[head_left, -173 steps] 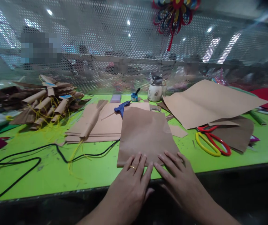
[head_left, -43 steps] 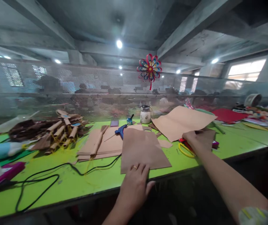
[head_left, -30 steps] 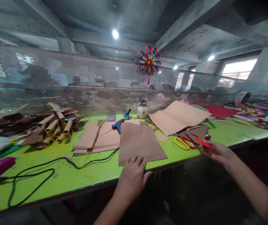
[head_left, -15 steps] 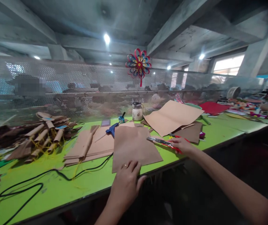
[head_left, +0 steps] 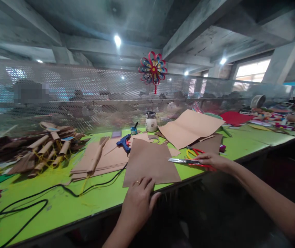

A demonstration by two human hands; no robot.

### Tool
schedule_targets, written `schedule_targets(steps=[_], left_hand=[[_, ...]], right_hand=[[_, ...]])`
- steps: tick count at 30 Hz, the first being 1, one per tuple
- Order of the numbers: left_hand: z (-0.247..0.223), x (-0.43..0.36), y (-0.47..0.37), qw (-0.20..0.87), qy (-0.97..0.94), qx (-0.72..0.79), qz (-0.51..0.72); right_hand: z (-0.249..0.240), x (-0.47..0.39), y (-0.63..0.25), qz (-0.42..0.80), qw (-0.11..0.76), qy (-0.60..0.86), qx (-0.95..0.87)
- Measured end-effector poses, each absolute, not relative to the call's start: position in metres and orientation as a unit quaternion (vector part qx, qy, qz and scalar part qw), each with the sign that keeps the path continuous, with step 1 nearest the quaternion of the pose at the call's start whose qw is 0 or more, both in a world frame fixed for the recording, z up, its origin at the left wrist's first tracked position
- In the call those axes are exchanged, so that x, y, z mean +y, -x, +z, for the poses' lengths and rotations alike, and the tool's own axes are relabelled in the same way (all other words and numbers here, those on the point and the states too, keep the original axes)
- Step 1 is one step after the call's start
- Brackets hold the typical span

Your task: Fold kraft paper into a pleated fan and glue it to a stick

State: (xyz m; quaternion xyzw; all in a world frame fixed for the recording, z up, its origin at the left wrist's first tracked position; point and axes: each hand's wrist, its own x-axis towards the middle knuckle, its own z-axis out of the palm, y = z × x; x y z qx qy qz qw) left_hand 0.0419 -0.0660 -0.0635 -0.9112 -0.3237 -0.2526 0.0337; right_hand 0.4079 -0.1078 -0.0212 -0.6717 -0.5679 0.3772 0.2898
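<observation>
My left hand (head_left: 139, 198), a ring on one finger, lies over the near edge of a brown kraft paper sheet (head_left: 149, 162), fingers stretched out and pressing it to the green table. My right hand (head_left: 213, 161) is closed around a utility knife (head_left: 182, 161) with a long silver front and a red handle. Its tip reaches over the right edge of the sheet; whether it touches the paper I cannot tell. Just beyond that hand lie pliers (head_left: 192, 152) with yellow and red handles. A blue glue gun (head_left: 124, 143) rests against the sheet's upper left side.
Stacked brown paper (head_left: 84, 163) lies left, near rolled paper pieces (head_left: 46, 148) with yellow strands. A large creased sheet (head_left: 191, 127) is at the right back. A black cord (head_left: 67, 190) crosses the table (head_left: 85, 213). Behind stand a flask (head_left: 151, 123) and a mesh partition (head_left: 93, 86).
My right hand has moved right with the knife, drawing its tip toward the sheet's right edge. The sheet has turned slightly and looks darker. My left hand stays in place.
</observation>
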Motion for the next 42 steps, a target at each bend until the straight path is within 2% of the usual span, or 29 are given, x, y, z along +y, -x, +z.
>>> schedule_targets(steps=[9, 16, 22, 26, 32, 37, 42], left_hand=[[-0.065, -0.064, -0.041, 0.041, 0.916, -0.316, -0.243], [-0.056, -0.066, -0.04, 0.026, 0.92, -0.317, -0.23], [-0.018, -0.043, -0.058, 0.022, 0.957, -0.263, -0.117], [-0.006, -0.022, -0.084, 0.022, 0.961, -0.271, -0.058], [-0.029, -0.011, -0.1, 0.071, 0.968, -0.173, -0.166], [-0.043, 0.0, -0.101, -0.012, 0.968, -0.152, -0.199], [-0.044, 0.012, -0.103, -0.139, 0.963, -0.133, -0.191]], right_hand=[[-0.033, -0.14, -0.4, 0.376, 0.311, 0.657, -0.574], [-0.036, -0.164, -0.378, 0.427, 0.292, 0.625, -0.584], [-0.057, -0.173, -0.374, 0.409, 0.3, 0.633, -0.585], [-0.056, -0.167, -0.375, 0.388, 0.273, 0.635, -0.609], [-0.047, -0.166, -0.364, 0.312, 0.232, 0.619, -0.682], [-0.054, -0.172, -0.364, 0.245, 0.239, 0.638, -0.689], [-0.049, -0.173, -0.364, 0.248, 0.244, 0.621, -0.703]])
